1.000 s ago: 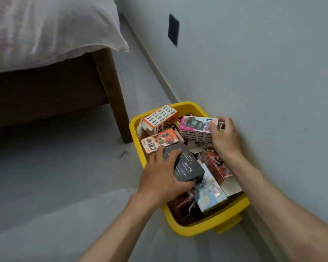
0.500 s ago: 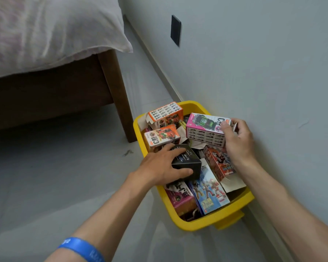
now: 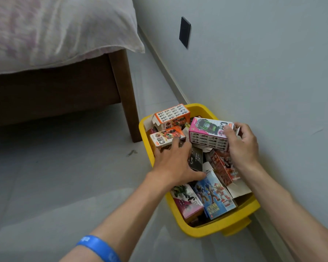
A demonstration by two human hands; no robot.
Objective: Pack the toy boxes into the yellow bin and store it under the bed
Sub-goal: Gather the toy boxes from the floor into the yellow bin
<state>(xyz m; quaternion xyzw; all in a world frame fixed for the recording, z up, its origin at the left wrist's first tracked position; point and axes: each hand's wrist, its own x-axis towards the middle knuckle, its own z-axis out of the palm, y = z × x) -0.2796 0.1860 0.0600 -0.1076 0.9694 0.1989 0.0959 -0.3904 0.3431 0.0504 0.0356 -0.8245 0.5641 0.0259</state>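
The yellow bin (image 3: 212, 228) stands on the floor against the wall, filled with several toy boxes. My right hand (image 3: 240, 146) grips the right end of a pink-and-white box (image 3: 206, 133) at the bin's far right. My left hand (image 3: 175, 163) presses down on a black box (image 3: 196, 157) in the bin's middle, fingers spread toward an orange box (image 3: 165, 138). A blue box (image 3: 214, 195) and a pink box (image 3: 186, 202) lie at the near end. Another orange box (image 3: 171, 117) stands at the far end.
The wooden bed leg (image 3: 128, 97) stands just left of the bin's far corner, with the dark gap under the bed (image 3: 51, 103) to the left. A sheet (image 3: 61, 29) overhangs the frame. The wall and baseboard (image 3: 170, 72) run along the right. Grey floor (image 3: 55, 176) stretches left.
My left hand has slid the black box farther into the bin, uncovering the blue and pink boxes at the near end. The right hand has kept hold of the pink-and-white box.
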